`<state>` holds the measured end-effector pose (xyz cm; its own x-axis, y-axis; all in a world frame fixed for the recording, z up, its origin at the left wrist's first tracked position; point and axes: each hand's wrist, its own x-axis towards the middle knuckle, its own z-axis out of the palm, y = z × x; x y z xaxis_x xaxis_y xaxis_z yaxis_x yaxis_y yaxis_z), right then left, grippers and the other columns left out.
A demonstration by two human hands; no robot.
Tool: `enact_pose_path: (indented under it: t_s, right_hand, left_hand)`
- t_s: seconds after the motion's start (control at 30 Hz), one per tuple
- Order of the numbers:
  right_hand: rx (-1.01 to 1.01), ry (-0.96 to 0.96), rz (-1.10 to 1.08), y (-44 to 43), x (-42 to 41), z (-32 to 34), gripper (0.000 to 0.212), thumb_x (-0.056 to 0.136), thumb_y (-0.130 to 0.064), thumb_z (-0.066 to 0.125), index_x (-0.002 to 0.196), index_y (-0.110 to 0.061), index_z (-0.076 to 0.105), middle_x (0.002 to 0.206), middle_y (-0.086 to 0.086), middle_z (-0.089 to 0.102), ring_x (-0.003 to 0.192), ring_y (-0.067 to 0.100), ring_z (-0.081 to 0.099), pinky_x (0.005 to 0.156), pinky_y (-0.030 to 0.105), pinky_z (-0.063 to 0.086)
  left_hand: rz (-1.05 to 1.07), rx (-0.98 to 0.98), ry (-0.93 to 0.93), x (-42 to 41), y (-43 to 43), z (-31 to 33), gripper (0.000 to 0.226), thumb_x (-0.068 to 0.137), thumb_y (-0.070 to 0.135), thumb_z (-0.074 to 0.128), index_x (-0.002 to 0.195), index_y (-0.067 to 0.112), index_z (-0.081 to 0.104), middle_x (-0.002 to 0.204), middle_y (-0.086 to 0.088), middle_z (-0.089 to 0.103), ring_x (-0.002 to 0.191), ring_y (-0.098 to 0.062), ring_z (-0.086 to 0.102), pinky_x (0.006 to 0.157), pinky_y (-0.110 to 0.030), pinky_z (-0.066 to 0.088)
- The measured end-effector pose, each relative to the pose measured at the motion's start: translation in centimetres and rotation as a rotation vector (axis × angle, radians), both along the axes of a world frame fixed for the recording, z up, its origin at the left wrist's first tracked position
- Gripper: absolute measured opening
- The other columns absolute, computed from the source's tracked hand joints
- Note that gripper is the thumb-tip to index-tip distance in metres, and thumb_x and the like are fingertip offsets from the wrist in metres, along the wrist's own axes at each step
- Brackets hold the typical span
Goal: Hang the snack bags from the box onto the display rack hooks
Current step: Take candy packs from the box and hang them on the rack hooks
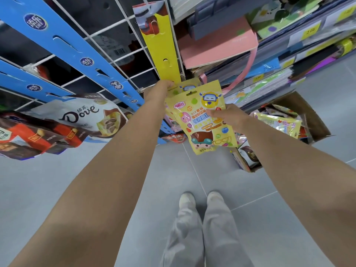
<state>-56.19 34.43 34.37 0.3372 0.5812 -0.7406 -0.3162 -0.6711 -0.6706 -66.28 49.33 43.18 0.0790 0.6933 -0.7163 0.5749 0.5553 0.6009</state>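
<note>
Filling the cardboard box point(313, 117), assorted snack bags point(279, 123).

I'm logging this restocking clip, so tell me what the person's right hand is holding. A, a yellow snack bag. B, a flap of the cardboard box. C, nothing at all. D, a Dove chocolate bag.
A: the right hand pinches the yellow snack bag at its right edge, thumb on the printed front.

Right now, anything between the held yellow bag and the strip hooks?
Yes: another yellow bag lies directly behind the held bag at the lower end of the yellow strip, with the left hand at its top. The tab higher up looks bare.
</note>
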Motion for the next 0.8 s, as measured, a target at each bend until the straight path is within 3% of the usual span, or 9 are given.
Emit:
enact_pose_path:
  t_s: [0.07,0.13,0.27,0.37,0.5,0.57,0.63,0.7,0.8]
  right_hand:
    - [0.016,-0.019,-0.002,-0.2,-0.1,0.4,0.035,0.082,-0.033,0.069,0.113,-0.016,0.065,0.113,0.011,0.069,0.099,0.028,0.067,0.095,0.046,0.051]
    - [0.03,-0.024,0.006,-0.5,-0.1,0.8,0.036,0.08,-0.035,0.07,0.112,-0.018,0.066,0.112,0.01,0.069,0.099,0.029,0.067,0.094,0.048,0.05]
    - [0.067,-0.036,0.041,-0.7,0.0,2.1,0.021,0.081,-0.034,0.07,0.097,-0.021,0.069,0.106,0.009,0.071,0.092,0.026,0.069,0.092,0.047,0.052]
    - [0.123,-0.044,0.083,-0.2,-0.1,3.8,0.011,0.083,-0.03,0.068,0.091,-0.023,0.069,0.1,0.005,0.072,0.087,0.019,0.07,0.09,0.042,0.054]
    - [0.124,-0.111,0.126,0.9,0.2,5.6,0.039,0.078,-0.04,0.071,0.107,-0.014,0.069,0.104,0.007,0.072,0.095,0.024,0.069,0.094,0.046,0.051]
    - [0.126,-0.144,0.169,1.5,0.0,6.5,0.059,0.068,-0.052,0.074,0.107,-0.009,0.069,0.106,0.011,0.072,0.098,0.028,0.068,0.096,0.048,0.05]
    - [0.14,-0.157,0.176,2.0,-0.2,7.2,0.08,0.056,-0.061,0.074,0.109,-0.002,0.066,0.111,0.02,0.068,0.104,0.035,0.065,0.098,0.051,0.047]
    - [0.167,-0.17,0.164,2.4,-0.6,7.6,0.073,0.066,-0.055,0.073,0.11,0.002,0.064,0.114,0.022,0.065,0.107,0.036,0.062,0.1,0.05,0.045]
    - [0.213,-0.171,0.109,2.8,-1.0,7.7,0.032,0.081,-0.037,0.07,0.097,-0.01,0.071,0.103,0.006,0.072,0.095,0.022,0.068,0.096,0.04,0.05]
  left_hand:
    - [-0.01,-0.004,-0.019,-1.0,-0.5,-0.6,0.065,0.084,0.034,0.063,0.14,0.014,0.035,0.119,0.0,0.046,0.083,-0.013,0.047,0.065,-0.026,0.038]
    - [0.004,0.054,-0.018,-1.7,-0.9,-1.4,0.071,0.086,0.036,0.061,0.142,0.01,0.027,0.12,-0.004,0.041,0.103,-0.02,0.045,0.08,-0.031,0.035]
    - [-0.085,0.317,0.191,-2.5,-2.6,-0.9,0.064,0.079,0.034,0.064,0.127,0.0,0.039,0.128,-0.014,0.043,0.12,-0.03,0.042,0.095,-0.039,0.041]
    - [-0.282,0.493,0.109,-2.8,-3.7,0.3,0.04,0.073,0.042,0.068,0.106,0.022,0.057,0.113,0.003,0.053,0.114,-0.021,0.043,0.096,-0.034,0.035]
    - [-0.507,0.764,0.228,-3.5,-2.5,1.5,0.031,0.082,0.044,0.062,0.111,0.032,0.065,0.112,0.008,0.061,0.122,-0.016,0.04,0.113,-0.044,0.012]
    - [-0.49,0.815,0.162,-3.6,-1.6,2.0,0.02,0.082,0.042,0.062,0.099,0.034,0.069,0.094,0.008,0.064,0.109,-0.011,0.047,0.11,-0.043,0.015]
    - [-0.521,0.85,0.092,-3.6,-1.1,2.5,0.011,0.084,0.036,0.06,0.083,0.032,0.071,0.08,0.009,0.063,0.089,-0.004,0.049,0.097,-0.034,0.022]
    - [-0.503,0.83,0.048,-3.5,-0.8,2.8,0.014,0.085,0.03,0.059,0.074,0.029,0.068,0.069,0.014,0.058,0.079,-0.004,0.049,0.088,-0.028,0.02]
    - [-0.412,0.798,-0.026,-3.5,-0.3,2.6,0.012,0.084,0.025,0.061,0.072,0.026,0.066,0.066,0.018,0.057,0.078,-0.009,0.058,0.096,-0.036,0.04]
